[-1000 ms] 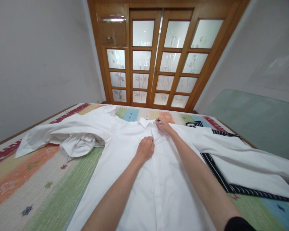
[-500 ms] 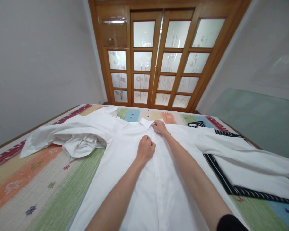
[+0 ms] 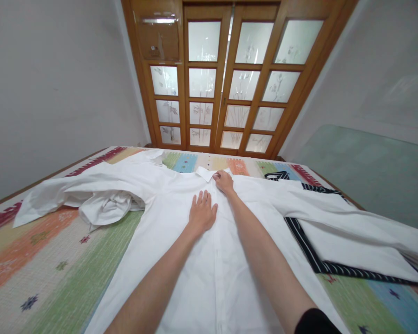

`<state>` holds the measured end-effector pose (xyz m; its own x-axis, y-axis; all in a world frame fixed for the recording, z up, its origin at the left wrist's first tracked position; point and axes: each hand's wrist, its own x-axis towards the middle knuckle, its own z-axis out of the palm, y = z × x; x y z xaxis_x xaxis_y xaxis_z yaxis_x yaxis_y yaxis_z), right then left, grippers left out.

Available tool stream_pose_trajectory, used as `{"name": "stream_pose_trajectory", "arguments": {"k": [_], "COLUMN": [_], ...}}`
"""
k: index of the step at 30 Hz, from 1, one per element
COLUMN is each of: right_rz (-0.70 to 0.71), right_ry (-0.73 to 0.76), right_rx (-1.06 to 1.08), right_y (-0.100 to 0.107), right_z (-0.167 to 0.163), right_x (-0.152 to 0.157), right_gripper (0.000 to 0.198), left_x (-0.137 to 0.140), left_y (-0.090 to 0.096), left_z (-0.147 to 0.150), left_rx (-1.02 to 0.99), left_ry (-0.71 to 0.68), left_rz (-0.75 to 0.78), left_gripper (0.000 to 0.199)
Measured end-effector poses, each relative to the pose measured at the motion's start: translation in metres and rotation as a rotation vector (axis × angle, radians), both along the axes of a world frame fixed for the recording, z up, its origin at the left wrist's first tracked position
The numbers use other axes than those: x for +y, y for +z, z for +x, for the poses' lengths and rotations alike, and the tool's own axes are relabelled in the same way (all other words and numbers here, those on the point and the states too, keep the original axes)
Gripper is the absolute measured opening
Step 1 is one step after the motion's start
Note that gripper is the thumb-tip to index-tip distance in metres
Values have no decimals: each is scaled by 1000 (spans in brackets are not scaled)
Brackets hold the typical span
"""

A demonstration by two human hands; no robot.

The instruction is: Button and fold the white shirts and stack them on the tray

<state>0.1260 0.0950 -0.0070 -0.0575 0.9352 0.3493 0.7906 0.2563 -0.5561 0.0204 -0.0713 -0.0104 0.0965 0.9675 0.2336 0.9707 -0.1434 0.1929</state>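
Note:
A white long-sleeved shirt [image 3: 188,260] lies spread front side up, its collar [image 3: 205,173] at the far end and its button strip running toward me. My left hand [image 3: 202,214] rests flat on the chest, left of the button strip, with fingers stretched out. At the collar, my right hand [image 3: 224,182] pinches the shirt by the collar's right side near the neck opening. The fingertips partly cover the cloth there. Both sleeves reach out sideways; the left one has bunched white cloth [image 3: 107,208] beneath it.
Under the shirt is a colourful striped cover [image 3: 121,250] with small star patterns. Black-and-white striped edging [image 3: 362,277] of a white cloth shows under the right sleeve. A small black striped piece [image 3: 277,176] lies behind. Wooden glass doors [image 3: 218,116] stand beyond, walls at both sides.
My left hand has gone from curled fingers to lying flat on the shirt. My right hand stays at the collar. The view has shifted slightly.

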Motion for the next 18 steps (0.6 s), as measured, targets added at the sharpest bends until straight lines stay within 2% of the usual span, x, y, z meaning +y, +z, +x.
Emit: {"name": "stream_pose_trajectory", "arguments": {"k": [4, 7, 11, 16, 18], "right_rz": [25, 39, 61, 71, 66], "right_ry": [46, 81, 129, 172, 176], "right_rx": [142, 219, 282, 323, 333], "right_y": [-6, -11, -17, -21, -22], "right_z": [3, 4, 5, 7, 7], "right_x": [4, 8, 14, 18, 20], "right_gripper": [16, 15, 14, 15, 15], "left_x": [10, 32, 65, 100, 114], "left_y": [7, 11, 11, 4, 1], "left_z": [-6, -10, -12, -13, -14], "left_rx": [-6, -34, -79, -224, -302], "left_ry": [0, 12, -14, -23, -21], "left_rz": [0, 12, 2, 143, 185], "left_gripper": [49, 41, 40, 51, 48]}}
